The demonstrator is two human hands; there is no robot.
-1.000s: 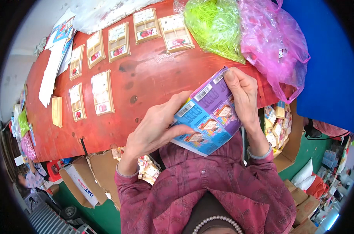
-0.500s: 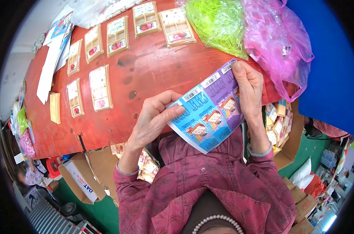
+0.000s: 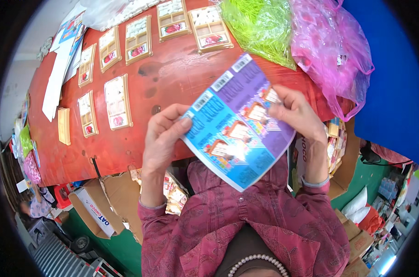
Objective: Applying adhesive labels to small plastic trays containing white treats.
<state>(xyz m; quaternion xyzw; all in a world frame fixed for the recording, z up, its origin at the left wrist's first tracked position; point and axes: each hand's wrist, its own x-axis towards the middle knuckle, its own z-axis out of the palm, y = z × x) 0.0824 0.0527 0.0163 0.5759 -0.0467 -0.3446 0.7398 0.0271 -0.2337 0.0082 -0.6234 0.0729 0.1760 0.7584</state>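
Above my lap I hold a glossy printed sheet (image 3: 239,108) with blue and purple panels, barcodes and small tray pictures. My left hand (image 3: 164,135) pinches its left edge between thumb and fingers. At the right edge, my right hand (image 3: 301,112) grips it with the thumb on the printed face. Beyond the sheet, several shallow beige compartment trays (image 3: 138,39) lie on the red table (image 3: 182,83). Most contain small white pieces and show a strawberry picture at the near end. A narrow beige stack (image 3: 64,126), perhaps trays, sits at the left.
A clear bag of bright green strands (image 3: 260,27) and a pink plastic bag (image 3: 332,51) occupy the right far side. White sheets (image 3: 57,87) are piled far left. Cardboard boxes with packaged goods stand under the near edge, left (image 3: 122,198) and right (image 3: 345,171).
The sheet has turned more toward me and more of its printed face shows. My right hand has slid from its upper corner down the right edge; my left hand has moved slightly left.
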